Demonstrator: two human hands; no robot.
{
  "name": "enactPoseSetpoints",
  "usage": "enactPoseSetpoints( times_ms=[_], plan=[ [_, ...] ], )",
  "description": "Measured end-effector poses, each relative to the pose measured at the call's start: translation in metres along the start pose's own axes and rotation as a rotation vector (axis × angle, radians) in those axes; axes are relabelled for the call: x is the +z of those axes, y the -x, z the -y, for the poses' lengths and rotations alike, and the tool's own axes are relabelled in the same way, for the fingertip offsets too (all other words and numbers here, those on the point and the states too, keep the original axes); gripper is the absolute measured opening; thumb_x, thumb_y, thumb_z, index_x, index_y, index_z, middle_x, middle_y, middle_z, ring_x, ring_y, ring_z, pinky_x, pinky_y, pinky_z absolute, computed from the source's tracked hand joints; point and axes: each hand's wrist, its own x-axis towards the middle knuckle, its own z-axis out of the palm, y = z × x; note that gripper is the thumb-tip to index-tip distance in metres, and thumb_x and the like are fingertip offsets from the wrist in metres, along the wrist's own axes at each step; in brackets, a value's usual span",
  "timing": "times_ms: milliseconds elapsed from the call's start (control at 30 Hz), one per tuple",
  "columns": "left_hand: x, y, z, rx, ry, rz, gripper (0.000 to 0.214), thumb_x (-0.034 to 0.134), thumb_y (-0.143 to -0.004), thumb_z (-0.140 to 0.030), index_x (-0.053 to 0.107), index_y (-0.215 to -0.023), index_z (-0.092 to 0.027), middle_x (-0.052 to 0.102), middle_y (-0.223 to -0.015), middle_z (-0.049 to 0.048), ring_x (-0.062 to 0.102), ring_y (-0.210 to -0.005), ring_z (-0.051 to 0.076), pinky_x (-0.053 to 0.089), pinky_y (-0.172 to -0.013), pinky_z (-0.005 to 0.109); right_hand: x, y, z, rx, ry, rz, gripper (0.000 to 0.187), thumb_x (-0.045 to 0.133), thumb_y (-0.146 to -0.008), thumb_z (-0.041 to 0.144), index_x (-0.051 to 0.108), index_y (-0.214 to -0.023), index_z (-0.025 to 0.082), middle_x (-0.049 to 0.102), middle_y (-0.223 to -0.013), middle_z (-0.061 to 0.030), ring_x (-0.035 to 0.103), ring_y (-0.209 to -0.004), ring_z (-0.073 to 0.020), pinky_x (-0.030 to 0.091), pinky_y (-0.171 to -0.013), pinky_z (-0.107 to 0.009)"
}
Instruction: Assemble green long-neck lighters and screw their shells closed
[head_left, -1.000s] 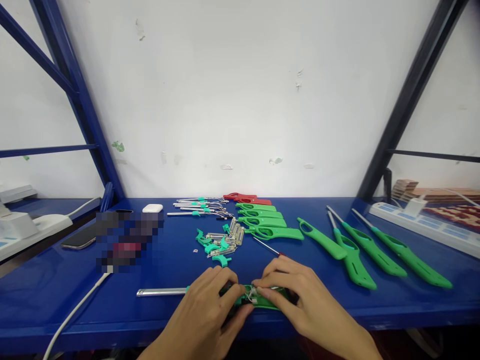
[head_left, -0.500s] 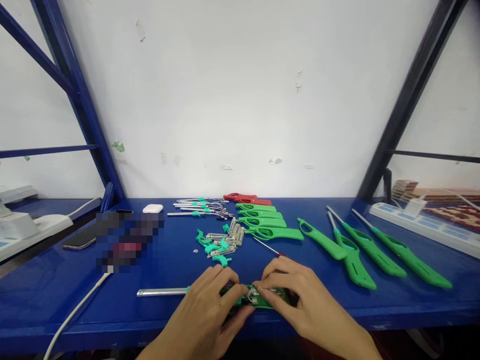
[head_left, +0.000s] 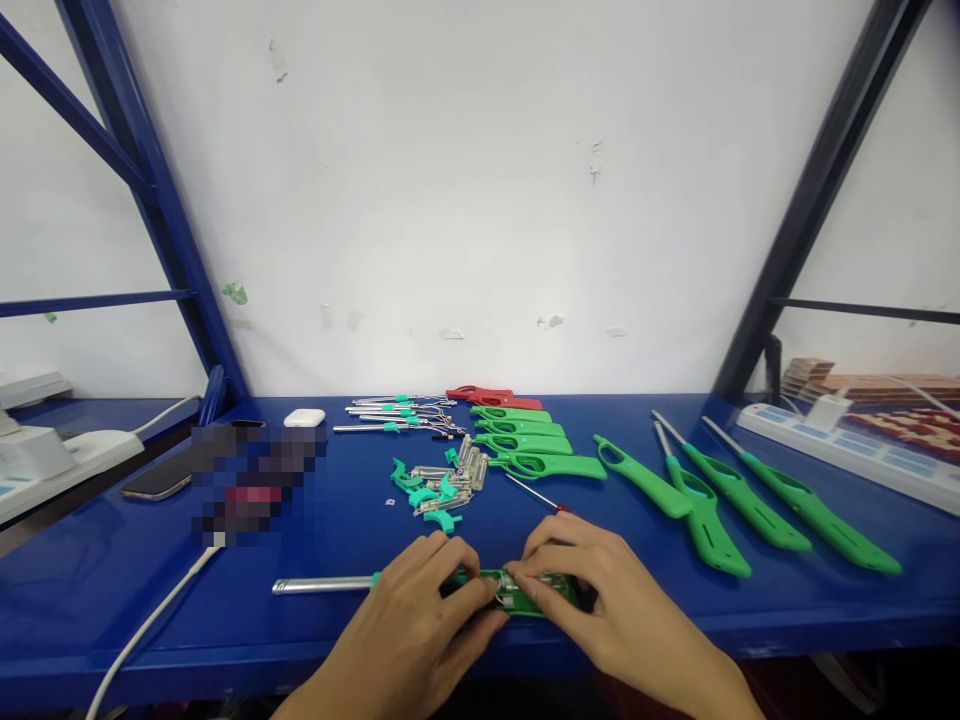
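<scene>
A long-nosed gas lighter lies along the table's front edge, its metal tube (head_left: 322, 585) pointing left and its green housing (head_left: 529, 609) open, showing small metal parts and a white wire. My left hand (head_left: 416, 625) is closed around the housing's tube end, thumb below and fingers above. My right hand (head_left: 611, 595) pinches at the parts in the middle of the housing; its fingertips hide the exact piece. Just beyond lie teal triggers (head_left: 442, 521), clear-and-metal inner parts (head_left: 471, 468) and a thin screwdriver (head_left: 531, 491) partly behind my right fingers.
Green housing halves (head_left: 551, 466) and red ones (head_left: 487, 396) lie farther back, beside several metal tubes with wires (head_left: 375, 428). Whole green lighters (head_left: 817, 508) rest at right, near a white power strip (head_left: 862, 450). Phones (head_left: 161, 478), an earbud case (head_left: 304, 418) and a cable (head_left: 142, 630) are left.
My left fingertips have shifted slightly over the housing, baring a little more of its inside. My right hand keeps its pinch in the same place, and the lighter has hardly moved.
</scene>
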Motion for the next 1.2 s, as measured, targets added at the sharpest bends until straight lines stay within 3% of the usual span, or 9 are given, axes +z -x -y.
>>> enactPoseSetpoints(
  times_ms=[567, 700, 767, 867, 967, 1033, 1200],
  plan=[
    [-0.001, -0.002, -0.001, 0.009, -0.035, 0.009, 0.013, 0.062, -0.104, -0.012, 0.068, -0.112, -0.020, 0.066, -0.096, 0.0061, 0.060, -0.080, 0.023, 0.054, -0.067, 0.036, 0.000, -0.001, -0.001, 0.036, -0.004, 0.003, 0.023, 0.060, -0.108, 0.031, 0.080, -0.097, 0.031, 0.073, -0.098, 0.0020, 0.067, -0.093, -0.0172, 0.046, -0.092, -0.033],
    [-0.001, -0.001, -0.001, 0.002, -0.039, 0.002, 0.011, 0.060, -0.105, -0.015, 0.067, -0.111, -0.020, 0.067, -0.097, 0.0065, 0.060, -0.080, 0.024, 0.055, -0.069, 0.036, 0.002, 0.000, 0.001, 0.043, 0.010, -0.021, 0.023, 0.058, -0.110, 0.032, 0.079, -0.100, 0.032, 0.075, -0.099, 0.0035, 0.069, -0.093, -0.0165, 0.045, -0.103, -0.035],
    [0.000, 0.000, -0.001, -0.006, -0.041, 0.001, 0.010, 0.059, -0.106, -0.016, 0.067, -0.111, -0.021, 0.068, -0.099, 0.0068, 0.061, -0.081, 0.024, 0.055, -0.071, 0.037, 0.001, 0.000, -0.003, 0.040, 0.050, -0.067, 0.022, 0.057, -0.110, 0.032, 0.078, -0.103, 0.032, 0.077, -0.101, 0.0033, 0.070, -0.096, -0.0170, 0.048, -0.101, -0.034],
    [0.001, 0.001, -0.001, -0.023, -0.039, 0.009, 0.008, 0.058, -0.107, -0.019, 0.066, -0.108, -0.021, 0.068, -0.100, 0.0071, 0.061, -0.082, 0.024, 0.056, -0.071, 0.037, -0.006, -0.003, -0.019, 0.030, 0.252, -0.168, 0.022, 0.056, -0.110, 0.035, 0.078, -0.108, 0.033, 0.078, -0.107, 0.0016, 0.072, -0.103, -0.0192, 0.056, -0.091, -0.032],
    [0.001, 0.001, -0.002, -0.037, -0.022, -0.002, 0.009, 0.057, -0.108, -0.021, 0.066, -0.109, -0.021, 0.068, -0.100, 0.0069, 0.062, -0.082, 0.024, 0.056, -0.072, 0.037, -0.023, -0.008, -0.047, 0.062, 0.455, -0.263, 0.026, 0.055, -0.110, 0.034, 0.076, -0.122, 0.029, 0.077, -0.124, -0.0051, 0.071, -0.117, -0.0272, 0.055, -0.106, -0.047],
    [0.000, 0.000, -0.002, -0.046, -0.011, -0.014, 0.011, 0.056, -0.109, -0.022, 0.066, -0.111, -0.021, 0.068, -0.100, 0.0068, 0.062, -0.083, 0.023, 0.057, -0.074, 0.036, -0.035, -0.013, -0.066, 0.089, 0.520, -0.259, 0.033, 0.054, -0.109, 0.033, 0.073, -0.135, 0.024, 0.074, -0.137, -0.0107, 0.067, -0.129, -0.0342, 0.047, -0.116, -0.060],
    [-0.003, -0.001, -0.002, -0.057, 0.008, -0.001, 0.012, 0.055, -0.110, -0.021, 0.066, -0.114, -0.021, 0.068, -0.102, 0.0074, 0.064, -0.087, 0.024, 0.058, -0.077, 0.037, -0.052, -0.018, -0.093, 0.116, 0.618, -0.146, 0.036, 0.059, -0.105, 0.029, 0.074, -0.137, 0.019, 0.070, -0.146, -0.0157, 0.063, -0.138, -0.0395, 0.051, -0.114, -0.061]
  ],
)
